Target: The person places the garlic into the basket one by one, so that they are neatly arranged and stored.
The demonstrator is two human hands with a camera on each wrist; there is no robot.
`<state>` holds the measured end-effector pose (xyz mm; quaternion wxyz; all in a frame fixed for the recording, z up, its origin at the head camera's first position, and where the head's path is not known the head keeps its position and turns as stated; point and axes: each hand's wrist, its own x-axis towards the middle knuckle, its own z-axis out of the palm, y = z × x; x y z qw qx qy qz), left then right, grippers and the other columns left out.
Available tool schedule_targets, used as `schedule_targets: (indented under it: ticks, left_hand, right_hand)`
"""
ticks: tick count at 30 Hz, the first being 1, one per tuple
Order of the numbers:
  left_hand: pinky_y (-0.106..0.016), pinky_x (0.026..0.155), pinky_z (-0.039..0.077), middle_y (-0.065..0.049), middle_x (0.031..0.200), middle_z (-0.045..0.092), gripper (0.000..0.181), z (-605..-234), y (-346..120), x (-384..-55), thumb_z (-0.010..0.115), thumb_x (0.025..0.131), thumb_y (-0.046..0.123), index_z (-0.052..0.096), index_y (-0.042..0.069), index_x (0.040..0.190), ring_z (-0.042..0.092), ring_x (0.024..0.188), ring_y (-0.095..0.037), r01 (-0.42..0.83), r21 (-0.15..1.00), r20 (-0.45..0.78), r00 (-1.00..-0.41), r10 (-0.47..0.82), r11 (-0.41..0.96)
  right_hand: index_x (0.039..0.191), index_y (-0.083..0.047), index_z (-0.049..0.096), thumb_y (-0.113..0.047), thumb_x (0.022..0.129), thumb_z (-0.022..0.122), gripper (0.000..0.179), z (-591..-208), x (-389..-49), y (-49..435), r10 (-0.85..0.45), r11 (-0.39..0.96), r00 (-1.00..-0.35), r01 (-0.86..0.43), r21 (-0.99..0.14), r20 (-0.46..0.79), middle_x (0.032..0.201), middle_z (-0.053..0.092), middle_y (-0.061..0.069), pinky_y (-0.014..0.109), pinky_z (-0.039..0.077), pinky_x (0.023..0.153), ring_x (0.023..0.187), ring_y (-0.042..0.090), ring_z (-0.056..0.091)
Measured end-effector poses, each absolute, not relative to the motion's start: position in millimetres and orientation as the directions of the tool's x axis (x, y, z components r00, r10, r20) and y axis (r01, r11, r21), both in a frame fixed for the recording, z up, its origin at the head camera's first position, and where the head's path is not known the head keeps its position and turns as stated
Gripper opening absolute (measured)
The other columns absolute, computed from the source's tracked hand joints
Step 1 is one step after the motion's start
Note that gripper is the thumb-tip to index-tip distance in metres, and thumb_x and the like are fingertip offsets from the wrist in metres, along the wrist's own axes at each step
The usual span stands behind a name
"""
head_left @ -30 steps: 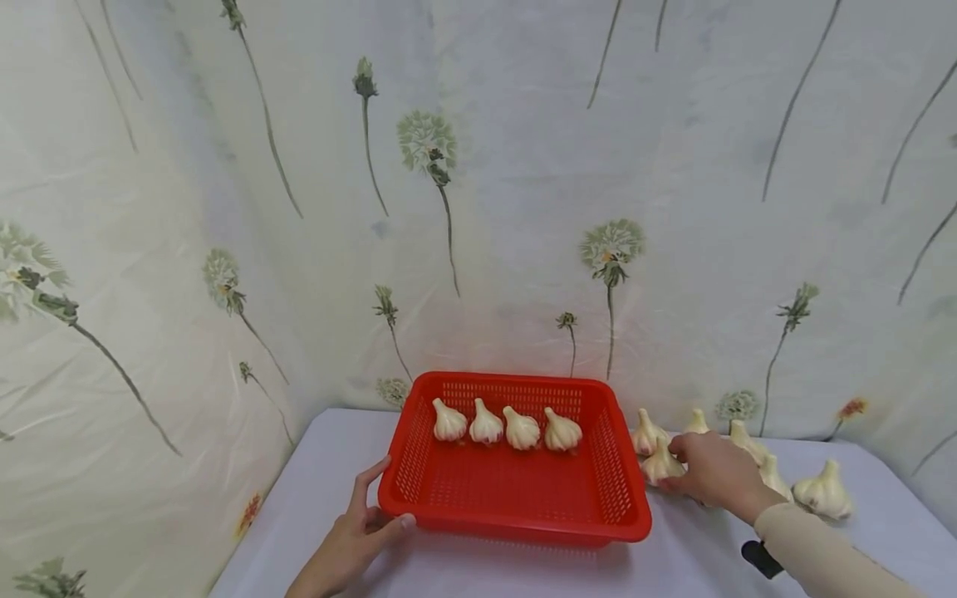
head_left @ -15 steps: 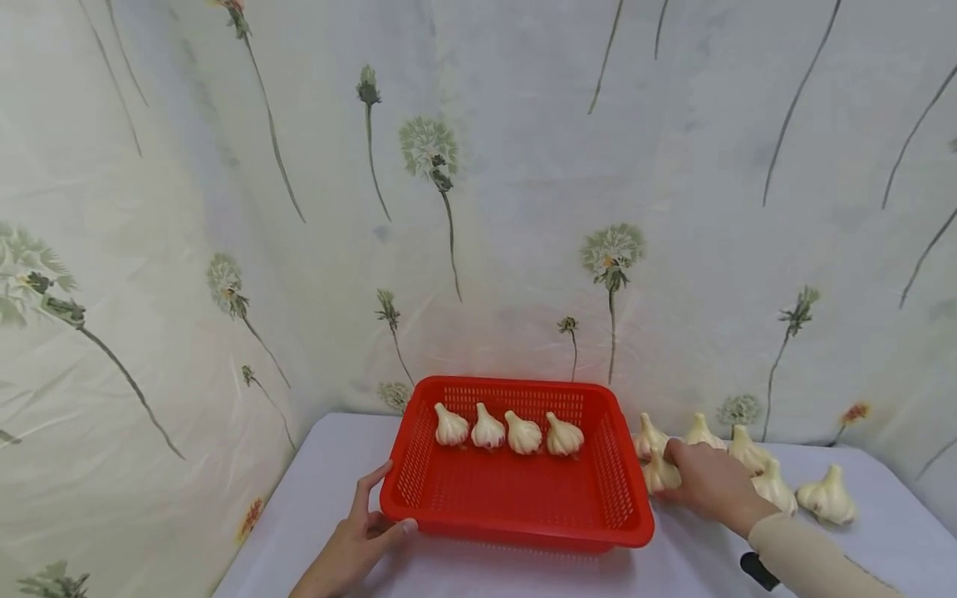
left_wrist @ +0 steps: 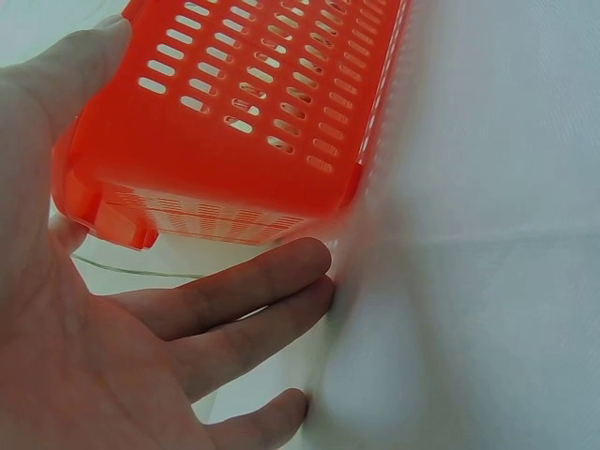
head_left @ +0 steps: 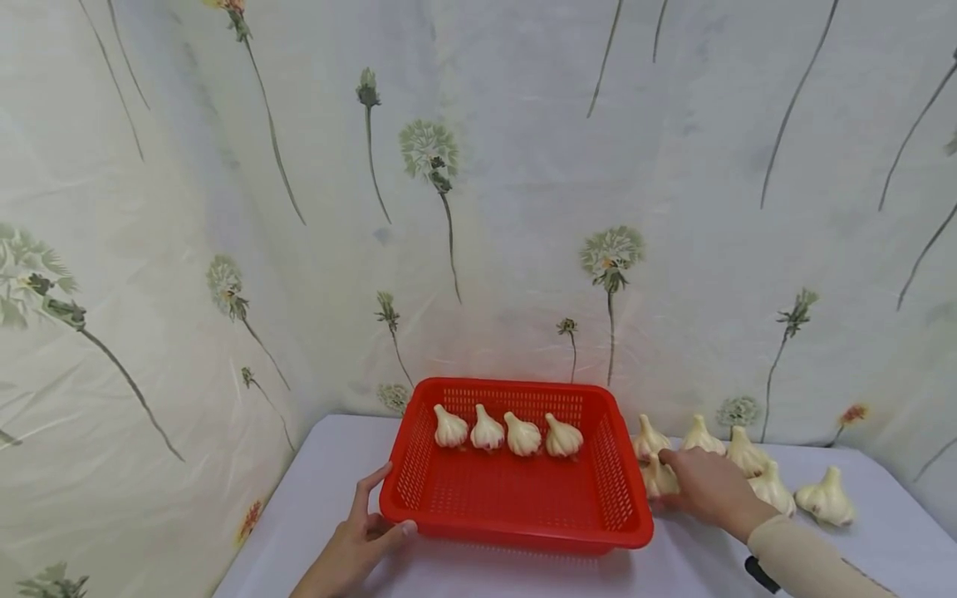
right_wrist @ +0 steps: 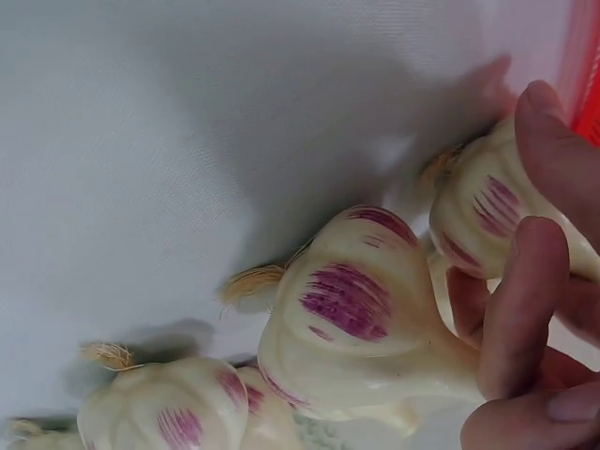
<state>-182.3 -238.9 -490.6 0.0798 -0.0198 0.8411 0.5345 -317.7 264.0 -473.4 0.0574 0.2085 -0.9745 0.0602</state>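
A red plastic basket (head_left: 516, 531) stands on the table, with a row of several garlic bulbs (head_left: 487, 429) along its far side. My left hand (head_left: 347, 544) touches the front left corner, thumb and index finger spread along the rim and the other fingers extended below, as the left wrist view shows. To the right of the basket, my right hand (head_left: 706, 486) holds a garlic bulb (right_wrist: 492, 202) between thumb and fingers; its neck is hidden by the fingers. Another bulb (right_wrist: 356, 319) with purple streaks lies close beside those fingers.
Several more bulbs sit on the right of the table, the outermost bulb (head_left: 825, 497) near the right edge. One bulb (head_left: 649, 438) stands close to the basket's right wall. A dandelion-patterned curtain (head_left: 508, 208) hangs behind the white-covered table (head_left: 329, 448).
My right hand has settled lower around the garlic bulb nearest the basket, its wrist shifting slightly. The left hand and the basket keep their places; the head view tilted up slightly.
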Motion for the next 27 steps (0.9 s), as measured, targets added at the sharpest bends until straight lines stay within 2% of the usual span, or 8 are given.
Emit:
schedule_targets:
  ticks: [3,10,15,19,23,27]
  left_hand:
    - [-0.064,0.101,0.055,-0.01,0.126,0.075,0.093,-491.2,-239.2,-182.0,0.074,0.096,0.052,0.015,0.031,0.165,0.072,0.112,-0.024,-0.11,0.9,-0.148,-0.987,0.059,0.422]
    - [-0.061,0.101,0.057,-0.009,0.123,0.076,0.095,-492.7,-240.2,-181.6,0.074,0.096,0.053,0.013,0.032,0.165,0.072,0.109,-0.022,-0.111,0.903,-0.152,-0.986,0.067,0.415]
    - [-0.062,0.101,0.056,-0.009,0.119,0.078,0.092,-493.5,-240.5,-182.3,0.074,0.097,0.05,0.015,0.031,0.165,0.073,0.108,-0.023,-0.081,0.903,-0.123,-0.99,0.073,0.423]
    - [-0.062,0.101,0.056,-0.01,0.118,0.078,0.09,-493.7,-240.1,-182.2,0.074,0.097,0.049,0.017,0.031,0.164,0.073,0.109,-0.024,-0.068,0.902,-0.109,-0.991,0.074,0.426]
    - [-0.063,0.1,0.056,-0.011,0.116,0.078,0.087,-494.8,-240.9,-181.7,0.074,0.098,0.046,0.02,0.033,0.163,0.074,0.107,-0.024,-0.054,0.901,-0.091,-0.994,0.067,0.431]
    - [-0.061,0.099,0.057,-0.01,0.114,0.079,0.085,-495.5,-241.9,-181.7,0.074,0.098,0.043,0.021,0.033,0.163,0.075,0.105,-0.023,-0.046,0.9,-0.082,-0.994,0.066,0.433]
  right_hand:
    - [0.116,-0.002,0.075,-0.037,0.073,0.097,0.06,-475.5,-318.4,264.3,-0.396,0.909,-0.911,-0.407,-0.092,0.116,0.084,0.074,0.005,0.042,0.058,0.06,0.068,0.017,0.064]
    - [0.11,-0.007,0.076,-0.035,0.075,0.095,0.049,-477.5,-316.2,266.7,-0.438,0.889,-0.888,-0.451,-0.082,0.138,0.076,0.067,0.0,0.041,0.05,0.055,0.065,0.014,0.059]
    - [0.118,-0.004,0.073,-0.036,0.077,0.093,0.056,-474.0,-316.7,264.9,-0.434,0.891,-0.897,-0.441,-0.109,0.08,0.077,0.065,-0.002,0.037,0.045,0.055,0.066,0.013,0.054]
    - [0.119,-0.003,0.074,-0.034,0.076,0.095,0.057,-470.9,-317.2,263.1,-0.438,0.887,-0.897,-0.442,-0.134,0.064,0.082,0.07,-0.002,0.036,0.049,0.058,0.068,0.012,0.057]
    - [0.119,-0.005,0.077,-0.032,0.074,0.096,0.056,-469.1,-319.0,262.5,-0.422,0.886,-0.906,-0.42,-0.196,0.033,0.087,0.076,-0.002,0.034,0.054,0.059,0.069,0.011,0.059]
    - [0.121,-0.003,0.078,-0.031,0.075,0.096,0.057,-463.0,-319.5,262.0,-0.388,0.875,-0.921,-0.358,-0.325,-0.031,0.088,0.079,0.0,0.028,0.054,0.053,0.064,0.009,0.063]
